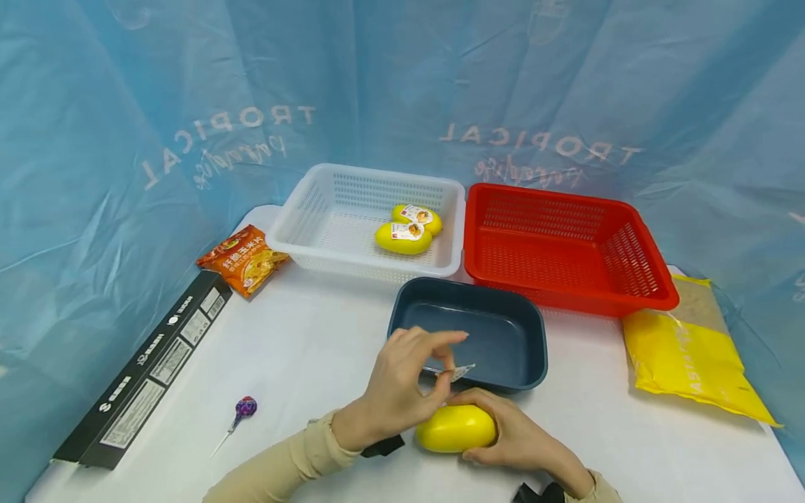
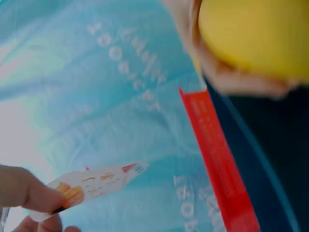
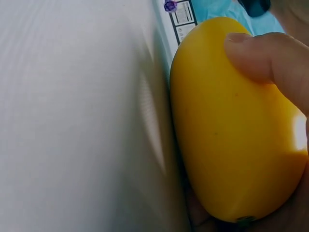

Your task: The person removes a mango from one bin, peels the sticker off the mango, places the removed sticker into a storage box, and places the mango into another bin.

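Note:
Between thumb and index finger, my left hand [image 1: 402, 381] pinches a small printed label sticker [image 1: 462, 372], held above the near side of the dark blue basin [image 1: 497, 335]. In the left wrist view the label [image 2: 99, 185] shows white with an orange food picture. My right hand [image 1: 528, 434] grips a smooth yellow mango [image 1: 454, 429] low over the white table, just in front of the basin. Its thumb [image 3: 256, 55] lies along the side of the mango [image 3: 227, 130] in the right wrist view, and no label shows on the fruit there.
Behind the basin stand a white basket [image 1: 339, 213] with two labelled yellow mangoes [image 1: 404, 244] and a red basket [image 1: 541, 244]. An orange snack bag [image 1: 242, 260], a long black box [image 1: 147, 363] and a purple lollipop [image 1: 245, 407] lie left. A yellow packet [image 1: 692, 349] lies right.

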